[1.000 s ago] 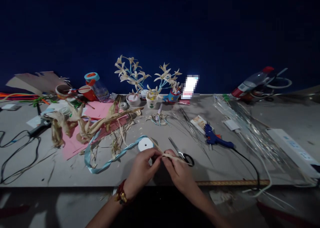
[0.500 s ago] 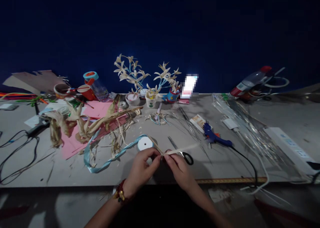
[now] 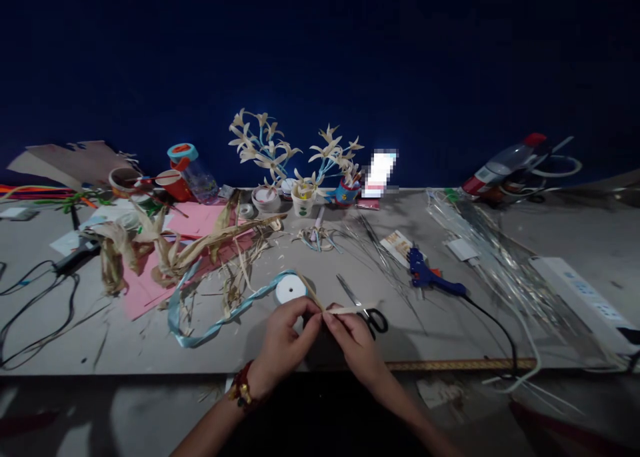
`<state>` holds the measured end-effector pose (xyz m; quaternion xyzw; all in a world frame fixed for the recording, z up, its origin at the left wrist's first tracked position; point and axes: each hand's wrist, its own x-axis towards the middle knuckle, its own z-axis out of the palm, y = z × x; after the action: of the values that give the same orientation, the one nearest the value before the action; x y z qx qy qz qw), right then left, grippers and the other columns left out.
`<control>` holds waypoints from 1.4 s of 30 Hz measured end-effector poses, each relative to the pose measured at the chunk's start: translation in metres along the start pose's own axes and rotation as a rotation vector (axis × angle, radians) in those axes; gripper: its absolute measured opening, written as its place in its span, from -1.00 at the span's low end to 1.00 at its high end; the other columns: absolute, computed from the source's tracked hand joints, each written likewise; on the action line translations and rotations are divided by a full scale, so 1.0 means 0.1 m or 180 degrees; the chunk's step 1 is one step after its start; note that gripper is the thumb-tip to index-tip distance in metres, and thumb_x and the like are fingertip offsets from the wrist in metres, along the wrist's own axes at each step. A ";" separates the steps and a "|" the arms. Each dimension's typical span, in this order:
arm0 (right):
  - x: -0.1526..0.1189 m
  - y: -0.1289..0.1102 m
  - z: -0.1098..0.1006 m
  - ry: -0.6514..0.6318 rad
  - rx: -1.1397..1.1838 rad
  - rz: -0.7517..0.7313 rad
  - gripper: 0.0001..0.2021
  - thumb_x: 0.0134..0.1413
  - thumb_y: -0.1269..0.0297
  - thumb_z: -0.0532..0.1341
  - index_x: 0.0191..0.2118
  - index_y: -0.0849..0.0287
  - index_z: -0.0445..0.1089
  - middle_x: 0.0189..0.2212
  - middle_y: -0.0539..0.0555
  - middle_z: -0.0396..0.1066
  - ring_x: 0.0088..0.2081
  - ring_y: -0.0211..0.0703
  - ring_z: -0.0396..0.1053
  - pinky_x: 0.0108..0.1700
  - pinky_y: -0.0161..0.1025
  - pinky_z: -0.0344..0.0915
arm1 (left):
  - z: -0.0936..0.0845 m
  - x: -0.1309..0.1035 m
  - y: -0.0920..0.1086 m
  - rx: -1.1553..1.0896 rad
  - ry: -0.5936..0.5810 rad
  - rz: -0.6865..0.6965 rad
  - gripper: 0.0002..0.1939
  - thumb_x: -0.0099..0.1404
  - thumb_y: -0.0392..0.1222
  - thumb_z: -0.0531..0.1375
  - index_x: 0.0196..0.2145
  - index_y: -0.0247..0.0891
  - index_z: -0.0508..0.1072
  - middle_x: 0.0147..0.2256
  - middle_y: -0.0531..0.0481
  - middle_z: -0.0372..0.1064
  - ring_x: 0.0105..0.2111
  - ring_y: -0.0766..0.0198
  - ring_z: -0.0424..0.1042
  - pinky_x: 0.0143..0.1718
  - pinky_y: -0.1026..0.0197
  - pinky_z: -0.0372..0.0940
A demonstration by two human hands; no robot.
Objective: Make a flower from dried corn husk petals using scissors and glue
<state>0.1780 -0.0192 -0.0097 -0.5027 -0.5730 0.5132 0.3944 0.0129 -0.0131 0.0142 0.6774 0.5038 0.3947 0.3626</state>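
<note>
Both hands meet over the front of the table, fingertips almost touching. My left hand (image 3: 289,330), with a beaded bracelet on its wrist, pinches a thin strip of pale dried husk (image 3: 356,308). My right hand (image 3: 353,337) is closed on the same strip, whose pale end sticks out to the right above the fingers. Another tan end slants up to the left. Just behind the left hand lies a white spool (image 3: 291,289) with light-blue ribbon (image 3: 230,315) trailing leftward. Scissors (image 3: 363,303) with black handles lie beyond the right hand, partly hidden by it.
Dried husks (image 3: 165,260) lie on pink paper (image 3: 137,290) at left. Husk flowers on blue stems (image 3: 270,150) stand in cups at the back. A blue glue gun (image 3: 433,280), wires (image 3: 380,250), plastic-wrapped strands (image 3: 490,250) and a power strip (image 3: 583,297) lie right.
The strip's right end now reaches less far to the right and lies flatter. My right hand has shifted slightly; the left hand stays almost in place, still pinching.
</note>
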 end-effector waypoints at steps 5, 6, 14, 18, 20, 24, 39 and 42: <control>-0.02 0.01 0.02 0.0053 0.0201 0.0320 -0.56 0.22 -0.17 0.19 -0.33 0.14 0.53 -0.38 0.07 0.50 -0.26 -0.04 0.42 -0.11 -0.17 0.36 | 0.00 -0.02 0.01 0.0107 0.0062 0.0137 -0.83 0.35 -0.24 0.13 -0.40 -0.22 0.45 -0.44 0.01 0.50 -0.39 0.26 0.47 -0.29 0.28 0.33; -0.02 0.01 0.03 0.0095 0.0228 0.0341 -0.55 0.19 -0.19 0.21 -0.31 0.13 0.54 -0.35 0.08 0.51 -0.23 -0.02 0.43 -0.08 -0.15 0.35 | 0.00 -0.02 0.01 0.0146 0.0062 0.0152 -0.84 0.35 -0.24 0.13 -0.40 -0.22 0.45 -0.44 0.01 0.50 -0.40 0.25 0.47 -0.30 0.27 0.33; -0.01 0.03 0.06 -0.0016 0.0773 0.0569 -0.51 0.09 -0.23 0.27 -0.47 0.16 0.43 -0.56 -0.07 0.23 -0.48 -0.24 0.17 -0.41 -0.30 0.17 | 0.01 -0.04 0.00 0.0126 0.0094 0.0153 -0.81 0.37 -0.21 0.12 -0.40 -0.21 0.43 -0.44 0.00 0.49 -0.39 0.24 0.46 -0.30 0.26 0.33; -0.02 -0.03 0.05 -0.0308 0.1667 0.1212 -0.51 -0.04 -0.19 0.38 -0.51 0.16 0.31 -0.64 -0.15 0.09 -0.60 -0.38 -0.05 -0.59 -0.38 -0.15 | -0.01 -0.06 0.01 -0.0058 0.0020 0.0155 -0.80 0.38 -0.21 0.12 -0.42 -0.22 0.41 -0.45 0.02 0.47 -0.40 0.26 0.43 -0.30 0.27 0.29; -0.02 -0.09 0.02 -0.0573 0.2017 0.1498 -0.50 -0.08 -0.16 0.41 -0.54 0.16 0.26 -0.68 -0.18 0.06 -0.65 -0.43 -0.14 -0.62 -0.40 -0.26 | -0.02 -0.07 0.00 -0.0228 -0.0053 0.0149 -0.79 0.39 -0.21 0.13 -0.43 -0.23 0.41 -0.46 0.02 0.45 -0.41 0.27 0.41 -0.30 0.27 0.27; -0.03 -0.16 -0.05 -0.1053 0.2437 0.1723 -0.52 -0.03 -0.11 0.39 -0.58 0.17 0.26 -0.76 -0.22 -0.01 -0.71 -0.48 -0.23 -0.65 -0.41 -0.33 | -0.02 -0.08 -0.04 -0.0678 -0.0214 0.0003 -0.77 0.40 -0.16 0.15 -0.43 -0.24 0.41 -0.46 0.01 0.43 -0.40 0.27 0.39 -0.31 0.26 0.26; -0.15 -0.17 -0.09 -0.0310 0.0741 0.0738 -0.45 0.07 -0.31 0.25 -0.39 0.18 0.49 -0.44 0.02 0.33 -0.42 -0.24 0.26 -0.45 -0.37 0.23 | -0.10 -0.02 0.03 -0.0090 -0.0269 0.0658 -0.81 0.42 -0.23 0.15 -0.36 -0.21 0.49 -0.37 -0.05 0.55 -0.31 0.21 0.50 -0.21 0.23 0.35; -0.14 -0.18 -0.08 -0.0310 0.0697 0.0687 -0.42 0.04 -0.35 0.25 -0.42 0.19 0.47 -0.44 0.02 0.33 -0.41 -0.24 0.26 -0.42 -0.35 0.24 | -0.10 -0.04 0.03 -0.0039 -0.0240 0.0754 -0.82 0.41 -0.23 0.14 -0.37 -0.22 0.47 -0.38 -0.07 0.54 -0.32 0.19 0.49 -0.23 0.22 0.35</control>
<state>0.1853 -0.0305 0.0101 -0.4900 -0.4747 0.6357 0.3612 0.0043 -0.0164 0.0205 0.7444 0.4038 0.4121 0.3362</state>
